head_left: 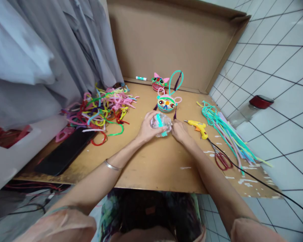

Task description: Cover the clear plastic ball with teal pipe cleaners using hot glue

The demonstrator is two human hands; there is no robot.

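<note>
Okay so you've got the clear ball (166, 127) in your left hand (146, 128), fingers and thumb wrapped round its side, out in the middle of the counter (151, 164) with a teal strip (159, 119) running across it. Your right hand (179, 130) is curled up right next to it, but I honestly can't tell if you're pinching anything there. What'd bug me is the glue gun (197, 126): its nozzle points at your right hand from pretty close, and no clue from here if it's hot, so swinging that hand outward could mean a burn. Its cord (254, 181) runs right by the scissors (222, 159) and off to the right, so a snag from your forearm could drag the gun around. Also, the ball looks smooth, so a loose grip might let it roll, and squeezing too hard might dent it or shift that strip. Oh, and the goggle-eyed figure (166, 105) sits just past your hands with a dark tassel (175, 114) near your right knuckles; reaching forward could catch it and tip the thing.
</note>
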